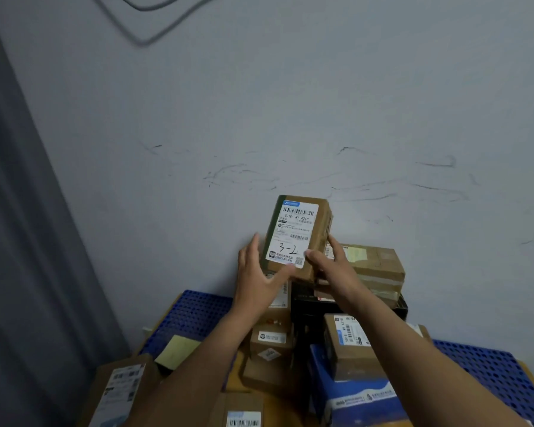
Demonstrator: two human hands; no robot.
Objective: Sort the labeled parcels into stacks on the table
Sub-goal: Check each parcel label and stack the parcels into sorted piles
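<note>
Brown cardboard parcel [321, 223], marked "3-2" by hand on its white label [292, 234], is held up in the air before the grey wall [259, 118], above the stacks at the back of the table. Both hands grasp it only at its lower end. The left hand [258, 272] has its fingers along the left edge and the thumb under the bottom. The right hand [330, 266] has its thumb on the corner of the label and its fingers behind the right side.

I think the main risk is a slip, because most of the parcel stands above the grip and can tip backward. If it falls, it may hit the taped parcel [376, 263] on the black box [302, 303] and push that uneven stack over. Another risk is to misread the handwritten number and so put it on the wrong stack.
</note>
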